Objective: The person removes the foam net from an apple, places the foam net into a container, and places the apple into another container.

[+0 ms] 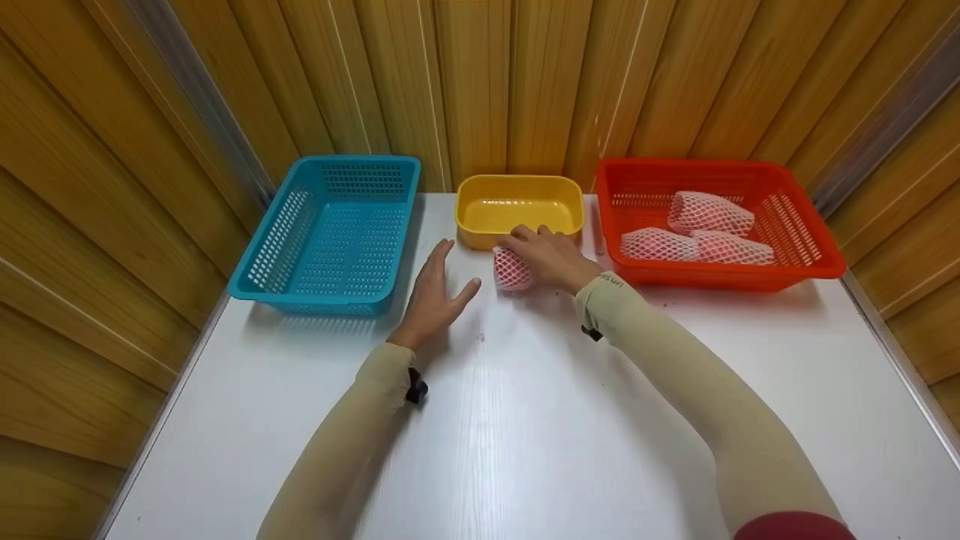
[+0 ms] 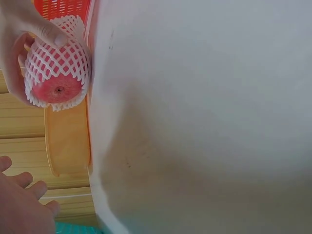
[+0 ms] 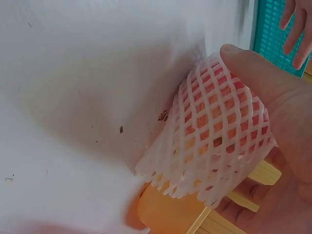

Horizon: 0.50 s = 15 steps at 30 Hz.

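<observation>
My right hand (image 1: 551,259) grips a red apple (image 2: 57,90) wrapped in a white foam net (image 3: 214,131), just in front of the yellow bin (image 1: 519,214). In the right wrist view the thumb lies over one side of the net and the fingers curl around the other. The left wrist view shows the apple's round end poking out of the net. My left hand (image 1: 435,296) hovers between the blue basket (image 1: 330,306) and the apple, its fingers straight and the thumb spread. Nothing touches it.
At the right stands a red basket (image 1: 720,276) with several foam-netted pinkish fruits (image 1: 709,214) inside. The blue basket at the left shows its bare perforated floor. A white tabletop (image 1: 480,442) lies under everything, with wood-look panels (image 1: 472,90) behind and at the sides.
</observation>
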Tool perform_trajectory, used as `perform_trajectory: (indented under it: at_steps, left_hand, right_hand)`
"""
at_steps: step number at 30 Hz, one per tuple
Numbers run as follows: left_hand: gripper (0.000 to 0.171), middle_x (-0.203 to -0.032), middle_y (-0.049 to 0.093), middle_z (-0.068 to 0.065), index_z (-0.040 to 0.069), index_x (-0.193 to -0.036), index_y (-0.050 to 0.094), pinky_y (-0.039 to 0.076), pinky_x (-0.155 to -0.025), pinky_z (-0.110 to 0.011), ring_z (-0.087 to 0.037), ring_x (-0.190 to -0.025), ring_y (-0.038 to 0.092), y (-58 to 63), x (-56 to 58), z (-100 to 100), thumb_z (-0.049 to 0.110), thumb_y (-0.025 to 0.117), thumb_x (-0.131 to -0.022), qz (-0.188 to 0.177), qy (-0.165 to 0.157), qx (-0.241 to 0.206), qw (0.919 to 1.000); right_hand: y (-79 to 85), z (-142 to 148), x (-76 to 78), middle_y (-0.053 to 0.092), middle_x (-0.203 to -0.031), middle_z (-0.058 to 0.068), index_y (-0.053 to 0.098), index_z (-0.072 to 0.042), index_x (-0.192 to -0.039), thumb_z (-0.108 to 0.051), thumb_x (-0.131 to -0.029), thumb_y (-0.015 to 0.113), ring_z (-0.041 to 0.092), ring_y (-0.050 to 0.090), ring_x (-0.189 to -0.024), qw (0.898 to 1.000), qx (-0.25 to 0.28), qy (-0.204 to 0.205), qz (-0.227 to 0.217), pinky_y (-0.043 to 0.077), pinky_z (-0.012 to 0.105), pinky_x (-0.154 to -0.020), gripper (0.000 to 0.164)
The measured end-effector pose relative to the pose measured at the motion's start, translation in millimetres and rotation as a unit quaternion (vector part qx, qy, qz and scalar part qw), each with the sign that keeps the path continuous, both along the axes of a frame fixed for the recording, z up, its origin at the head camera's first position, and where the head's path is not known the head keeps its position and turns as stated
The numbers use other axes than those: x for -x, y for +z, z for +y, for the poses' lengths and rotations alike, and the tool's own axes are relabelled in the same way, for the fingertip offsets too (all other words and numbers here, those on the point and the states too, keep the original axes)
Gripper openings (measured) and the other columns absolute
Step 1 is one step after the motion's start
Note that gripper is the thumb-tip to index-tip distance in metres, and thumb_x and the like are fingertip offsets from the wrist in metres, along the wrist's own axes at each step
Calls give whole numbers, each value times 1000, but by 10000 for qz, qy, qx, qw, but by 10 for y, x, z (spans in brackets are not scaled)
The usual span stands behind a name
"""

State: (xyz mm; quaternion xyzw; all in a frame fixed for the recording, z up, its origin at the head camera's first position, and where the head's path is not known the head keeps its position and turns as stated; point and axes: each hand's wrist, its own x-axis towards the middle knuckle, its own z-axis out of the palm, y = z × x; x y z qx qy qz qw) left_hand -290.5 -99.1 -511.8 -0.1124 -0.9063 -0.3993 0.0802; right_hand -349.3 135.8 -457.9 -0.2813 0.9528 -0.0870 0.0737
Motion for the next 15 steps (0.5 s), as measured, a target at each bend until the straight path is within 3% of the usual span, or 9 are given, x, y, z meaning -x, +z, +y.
perform_trajectory:
  at_steps: [3, 15]
  left_hand:
    - [82, -167, 25, -16, 6, -160, 27, 21, -125, -44, -27, -155, 24, -13, -6, 5, 40, 68, -98, 32, -41, -64, 10000]
    - [77, -168, 25, -9, 10, -161, 26, 20, -126, -41, -24, -155, 23, -21, -6, 23, 47, 59, -102, -267, -67, -152, 9995]
  right_hand:
    - [-11, 7, -7, 46, -151, 5, 41, -33, -156, -45, -80, 86, 40, 46, -131, 9999, -5, 41, 117, 35, 65, -114, 89]
    - [-54, 87, -24, 41, -156, 2, 35, -42, -158, -43, -80, 87, 37, 41, -135, 9994, -50, 118, 330, 31, 63, -117, 94]
